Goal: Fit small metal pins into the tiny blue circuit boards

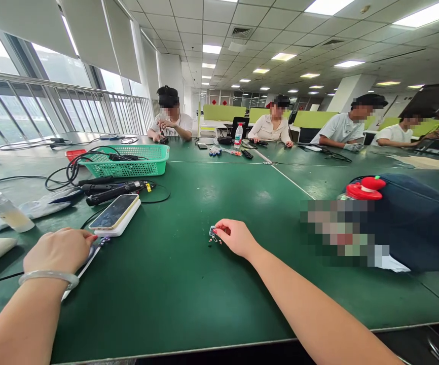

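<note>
My right hand [236,237] pinches a small blue-and-white piece [212,231], like a charm with a metal clip, just over the table. Tiny dark and pinkish bits [210,245] lie below its fingertips. On the left, my left hand [60,251], with a pale bangle at the wrist, is curled with its fingertips together. A thin white strip [86,267] runs beside and under it, with a dark purple bit [106,241] by its upper end; the fingers hide what they grip. Close to these fingertips, a phone [116,212] rests on a white box [122,225].
A green basket [128,165] with cables, black rod-like devices [115,192], a glove [40,207] and a tilted clear bottle [10,213] occupy the left. A dark blue bag [417,223] and a red-lidded container [364,188] are at right. Several people sit across the green table [189,309].
</note>
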A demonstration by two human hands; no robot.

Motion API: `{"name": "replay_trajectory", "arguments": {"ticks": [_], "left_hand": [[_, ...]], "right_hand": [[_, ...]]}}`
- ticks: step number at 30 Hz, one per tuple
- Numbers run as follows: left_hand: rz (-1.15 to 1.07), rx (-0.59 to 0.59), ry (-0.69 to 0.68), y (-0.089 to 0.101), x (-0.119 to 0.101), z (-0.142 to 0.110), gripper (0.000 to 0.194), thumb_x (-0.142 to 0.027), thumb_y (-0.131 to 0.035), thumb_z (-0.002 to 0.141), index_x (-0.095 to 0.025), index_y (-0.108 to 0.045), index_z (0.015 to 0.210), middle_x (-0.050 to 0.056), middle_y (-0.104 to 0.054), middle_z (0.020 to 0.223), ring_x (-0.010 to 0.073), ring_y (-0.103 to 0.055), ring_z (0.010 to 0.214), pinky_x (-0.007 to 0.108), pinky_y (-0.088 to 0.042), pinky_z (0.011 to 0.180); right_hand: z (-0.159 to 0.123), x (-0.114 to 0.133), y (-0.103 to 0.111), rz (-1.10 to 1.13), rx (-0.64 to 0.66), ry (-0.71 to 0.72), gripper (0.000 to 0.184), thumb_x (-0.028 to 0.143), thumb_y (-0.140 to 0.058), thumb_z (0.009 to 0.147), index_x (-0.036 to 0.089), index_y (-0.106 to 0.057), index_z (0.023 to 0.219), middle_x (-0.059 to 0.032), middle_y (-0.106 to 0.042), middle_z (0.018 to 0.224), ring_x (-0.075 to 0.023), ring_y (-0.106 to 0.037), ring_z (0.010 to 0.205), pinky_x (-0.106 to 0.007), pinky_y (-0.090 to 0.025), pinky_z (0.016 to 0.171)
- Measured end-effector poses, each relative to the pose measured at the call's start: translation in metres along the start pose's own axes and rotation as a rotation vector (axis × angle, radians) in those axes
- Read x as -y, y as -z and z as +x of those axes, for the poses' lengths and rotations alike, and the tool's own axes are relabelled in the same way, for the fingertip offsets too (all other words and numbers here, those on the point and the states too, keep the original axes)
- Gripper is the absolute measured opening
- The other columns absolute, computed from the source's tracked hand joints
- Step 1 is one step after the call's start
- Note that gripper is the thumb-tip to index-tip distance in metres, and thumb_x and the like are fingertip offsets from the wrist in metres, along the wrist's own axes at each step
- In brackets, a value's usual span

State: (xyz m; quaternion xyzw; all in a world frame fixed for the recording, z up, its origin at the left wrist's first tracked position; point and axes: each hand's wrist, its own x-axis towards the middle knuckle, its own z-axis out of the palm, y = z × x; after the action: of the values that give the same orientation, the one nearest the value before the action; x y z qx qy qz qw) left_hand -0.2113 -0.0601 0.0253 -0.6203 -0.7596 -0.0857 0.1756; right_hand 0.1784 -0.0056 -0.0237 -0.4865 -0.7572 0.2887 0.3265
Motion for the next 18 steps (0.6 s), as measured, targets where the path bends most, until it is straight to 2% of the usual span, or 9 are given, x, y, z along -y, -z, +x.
{"name": "replay_trajectory", "arguments": {"ticks": [2, 4, 7, 9, 10, 13, 16, 18], "left_hand": [[0.054, -0.02, 0.025, 0.011, -0.008, -0.003, 0.041, -0.045, -0.035, 0.082, -0.023, -0.069, 0.075, 0.006, -0.062, 0.064, 0.0249, -0.054, 0.062, 0.034, -0.038, 0.058], [0.107, -0.008, -0.009, 0.029, -0.025, -0.006, 0.043, -0.041, -0.032, 0.085, -0.02, -0.069, 0.075, 0.007, -0.062, 0.067, 0.0254, -0.057, 0.067, 0.035, -0.04, 0.063], [-0.062, 0.042, -0.117, 0.057, -0.067, -0.013, 0.045, -0.045, -0.032, 0.086, -0.02, -0.069, 0.092, 0.01, -0.067, 0.092, 0.0272, -0.06, 0.079, 0.037, -0.042, 0.068], [-0.209, 0.162, -0.192, 0.068, -0.1, -0.017, 0.043, -0.048, -0.035, 0.086, -0.024, -0.07, 0.092, 0.007, -0.069, 0.096, 0.0259, -0.061, 0.078, 0.037, -0.044, 0.067], [-0.266, 0.223, -0.272, 0.07, -0.118, -0.018, 0.041, -0.048, -0.036, 0.085, -0.026, -0.07, 0.092, 0.006, -0.069, 0.098, 0.0253, -0.062, 0.082, 0.036, -0.044, 0.07], [-0.375, 0.322, -0.443, 0.062, -0.166, -0.02, 0.038, -0.047, -0.044, 0.083, -0.025, -0.067, 0.103, 0.005, -0.068, 0.104, 0.0251, -0.061, 0.093, 0.035, -0.043, 0.081], [-0.459, 0.341, -0.496, 0.041, -0.203, -0.018, 0.049, -0.042, -0.051, 0.08, -0.022, -0.054, 0.124, 0.008, -0.067, 0.106, 0.0249, -0.061, 0.096, 0.033, -0.044, 0.081], [-0.552, 0.351, -0.533, 0.027, -0.22, -0.015, 0.055, -0.038, -0.052, 0.08, -0.021, -0.045, 0.132, 0.009, -0.066, 0.107, 0.0247, -0.06, 0.099, 0.033, -0.044, 0.083]], "right_hand": [[0.0, 0.0, 0.0, -0.005, 0.004, 0.0, 0.025, 0.041, -0.048, 0.082, 0.021, -0.062, 0.078, 0.0015, -0.059, 0.061, -0.0109, -0.051, 0.054, -0.023, -0.038, 0.055], [0.0, 0.0, 0.0, -0.013, 0.007, 0.001, 0.025, 0.041, -0.048, 0.082, 0.021, -0.062, 0.078, 0.0013, -0.059, 0.062, -0.0108, -0.051, 0.054, -0.023, -0.037, 0.054], [0.001, 0.0, -0.001, -0.022, 0.006, 0.004, 0.025, 0.041, -0.049, 0.082, 0.02, -0.062, 0.078, 0.0012, -0.059, 0.062, -0.0108, -0.05, 0.054, -0.023, -0.037, 0.055], [0.001, -0.001, -0.001, -0.013, 0.009, 0.006, 0.025, 0.04, -0.048, 0.082, 0.02, -0.063, 0.079, 0.0013, -0.059, 0.062, -0.0105, -0.049, 0.054, -0.023, -0.037, 0.055], [0.001, -0.001, -0.001, -0.009, 0.01, 0.009, 0.025, 0.04, -0.048, 0.083, 0.02, -0.063, 0.079, 0.0013, -0.059, 0.063, -0.0104, -0.049, 0.054, -0.023, -0.036, 0.055], [0.002, -0.002, -0.001, -0.009, 0.01, 0.024, 0.025, 0.039, -0.048, 0.083, 0.02, -0.064, 0.081, 0.0009, -0.062, 0.067, -0.0104, -0.05, 0.057, -0.022, -0.036, 0.056], [0.003, -0.002, 0.0, -0.024, -0.009, 0.041, 0.022, 0.034, -0.048, 0.082, 0.02, -0.065, 0.08, 0.0011, -0.063, 0.069, -0.0104, -0.05, 0.059, -0.022, -0.036, 0.058], [0.003, -0.002, 0.001, -0.032, -0.026, 0.055, 0.02, 0.03, -0.048, 0.082, 0.019, -0.065, 0.079, 0.0012, -0.063, 0.068, -0.0105, -0.051, 0.059, -0.022, -0.036, 0.059]]}}
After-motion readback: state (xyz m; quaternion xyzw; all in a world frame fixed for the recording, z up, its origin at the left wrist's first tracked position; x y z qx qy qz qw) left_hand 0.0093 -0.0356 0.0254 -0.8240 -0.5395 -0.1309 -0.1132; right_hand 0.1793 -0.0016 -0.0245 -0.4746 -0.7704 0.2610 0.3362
